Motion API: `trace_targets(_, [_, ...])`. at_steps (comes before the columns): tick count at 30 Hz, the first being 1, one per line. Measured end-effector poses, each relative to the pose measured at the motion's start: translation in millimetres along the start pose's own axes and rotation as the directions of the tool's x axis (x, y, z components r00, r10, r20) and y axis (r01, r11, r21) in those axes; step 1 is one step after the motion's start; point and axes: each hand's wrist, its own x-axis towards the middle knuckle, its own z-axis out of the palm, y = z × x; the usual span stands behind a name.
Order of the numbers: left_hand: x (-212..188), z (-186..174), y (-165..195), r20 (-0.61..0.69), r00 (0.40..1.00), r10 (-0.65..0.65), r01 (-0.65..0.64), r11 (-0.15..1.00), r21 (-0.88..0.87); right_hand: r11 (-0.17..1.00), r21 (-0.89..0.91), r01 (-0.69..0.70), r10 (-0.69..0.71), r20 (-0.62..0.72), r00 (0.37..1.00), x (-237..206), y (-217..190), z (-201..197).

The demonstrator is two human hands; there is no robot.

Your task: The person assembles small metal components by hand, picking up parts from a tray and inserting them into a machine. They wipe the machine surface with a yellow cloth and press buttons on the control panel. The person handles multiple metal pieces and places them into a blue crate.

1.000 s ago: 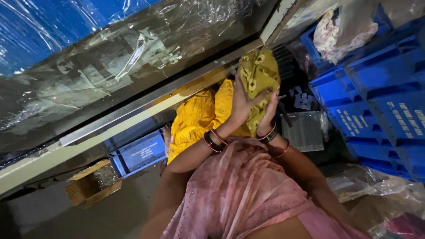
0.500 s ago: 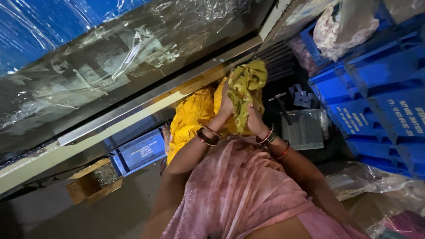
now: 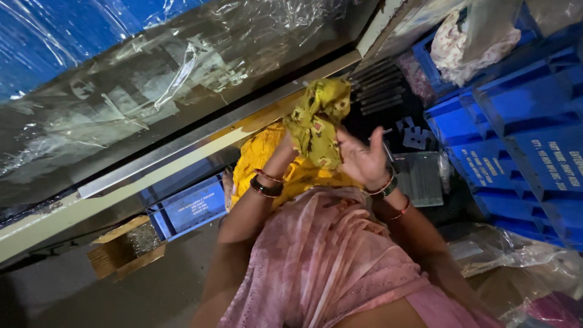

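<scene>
Head view: left hand point(image 3: 286, 144) gripping cloth point(image 3: 316, 121)

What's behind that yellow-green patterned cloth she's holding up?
Behind the patterned cloth lies brighter yellow fabric and dark metal strips. It covers most of the left hand; the right hand stays visible.

One yellow-green cloth point(image 3: 316, 121), two hands, perhaps five blue crates point(image 3: 516, 127), one cardboard box point(image 3: 124, 252).

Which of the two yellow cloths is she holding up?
The olive-yellow patterned cloth, pinched by her left hand with the right hand open beside it. The brighter orange-yellow cloth lies lower, behind her wrists.
</scene>
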Motion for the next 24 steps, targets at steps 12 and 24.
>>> trace_targets(12, [-39, 113, 89, 0.394, 0.796, 0.459, -0.536, 0.232, 0.812, 0.935, -0.235, 0.265, -0.333, -0.323, 0.886, -9, 40, -90])
trace_targets(24, [-30, 105, -2, -0.087, 0.973, 0.215, -0.210, 0.975, 0.069, 0.845, -0.351, 0.403, -0.520, -0.370, 0.770, 36, 62, -83])
